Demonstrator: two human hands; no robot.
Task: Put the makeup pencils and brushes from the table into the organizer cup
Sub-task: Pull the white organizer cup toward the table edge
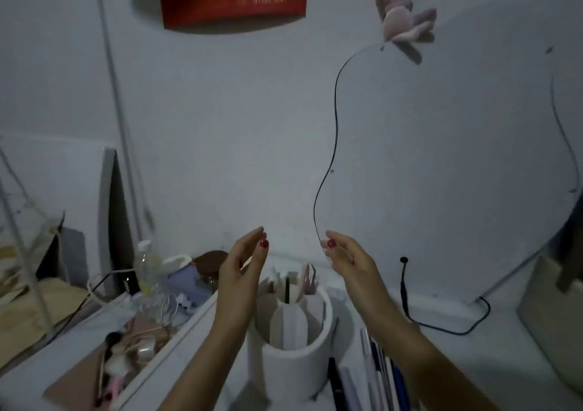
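A white organizer cup [293,357] with inner dividers stands on the table in the lower middle; a few pencils and a pink tool stick up from its far compartments. Several makeup pencils [375,379] lie on the table right of the cup, a black one [335,382] nearest it. My left hand [243,268] is raised above the cup's left side, fingers apart, holding nothing. My right hand [344,259] is raised above the cup's right side, fingers loosely curled, nothing visible in it.
A wavy-edged mirror [441,174] leans on the wall behind, with a black cable [441,327] at its foot. A tray [126,347] of brushes, cords and small items sits at the left, with a bottle [148,268] and jars behind. A plush toy [403,13] hangs above.
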